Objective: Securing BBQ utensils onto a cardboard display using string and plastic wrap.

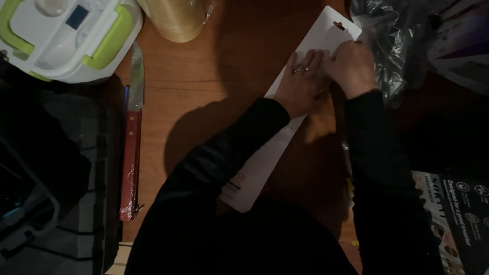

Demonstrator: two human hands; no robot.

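On the wooden tabletop, upper middle: a long white backing card (285,137) was found lying flat and slantwise, its hang-hole end pointing away from the person.
Left hand: the left hand (300,84) was laid palm-down on the card, fingers extended and close together, a ring seen on one finger; nothing was gripped.
Right hand: the right hand (351,66) was set just beside the left at the card's far end, fingers curled; whether anything was pinched beneath them could not be told.
Handling advice: the card is judged best kept flat under the left palm, with any work at the edge done slowly by the right fingertips, so that the thin sheet is not creased.
Surface: a brown wooden table (204,76), poorly lit, was noted.
Left of card: a red-handled knife (132,153) in clear wrap was lying well apart.
Far left: a white and green lidded box (66,35) was recorded.
Top edge: a roll of clear film (175,18).
Right: crumpled dark plastic (392,46) and a printed carton (453,219).
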